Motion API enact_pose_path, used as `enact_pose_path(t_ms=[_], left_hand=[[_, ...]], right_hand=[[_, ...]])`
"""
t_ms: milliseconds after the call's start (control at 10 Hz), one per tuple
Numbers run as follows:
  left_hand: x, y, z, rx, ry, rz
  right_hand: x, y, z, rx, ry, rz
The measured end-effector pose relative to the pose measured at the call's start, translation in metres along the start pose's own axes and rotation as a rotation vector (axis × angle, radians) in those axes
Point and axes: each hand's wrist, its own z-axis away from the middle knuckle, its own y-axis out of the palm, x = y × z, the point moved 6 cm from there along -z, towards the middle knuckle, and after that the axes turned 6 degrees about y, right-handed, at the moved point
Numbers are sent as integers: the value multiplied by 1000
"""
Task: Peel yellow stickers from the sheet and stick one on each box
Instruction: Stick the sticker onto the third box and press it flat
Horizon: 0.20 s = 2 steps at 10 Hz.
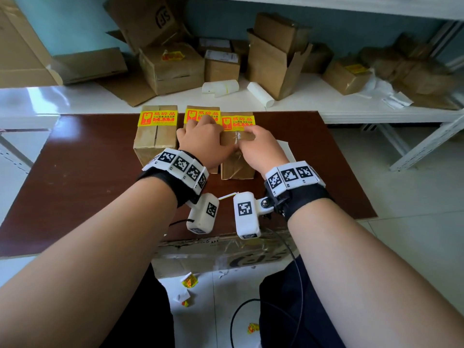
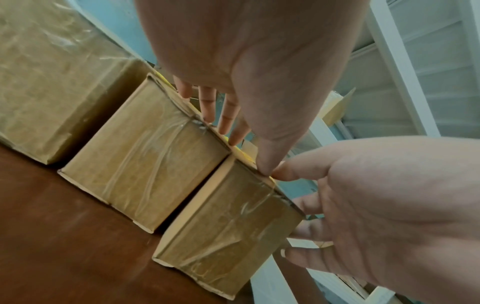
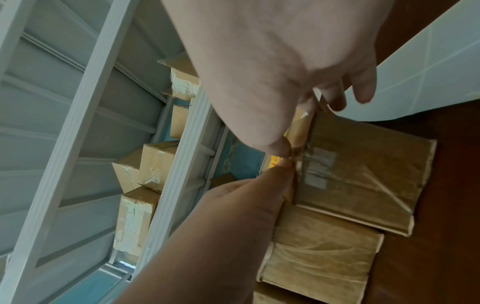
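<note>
Both hands, left hand (image 1: 200,140) and right hand (image 1: 261,149), flat, fingers straight, pressing right box (image 1: 237,156); yellow sticker (image 1: 238,123) thin, floppy, probably creases; smooth from edges.

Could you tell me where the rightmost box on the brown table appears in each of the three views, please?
Head: the rightmost box stands at centre, right end of the row of three, under both hands.
Left wrist: lower centre, nearest the camera, its taped side facing it.
Right wrist: right of centre, upper of the boxes.
Shared landmark: the two thumbs meeting at its top edge, left hand and right hand.
</note>
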Motion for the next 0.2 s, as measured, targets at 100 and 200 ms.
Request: enact_pose_path(t_ms=[100, 200], left_hand=[[-3, -13, -1, -61, -25, 67], [-9, -39, -1, -213, -38, 138]], right_hand=[[9, -9, 3, -92, 38, 23], [28, -30, 10, -231, -6, 14]])
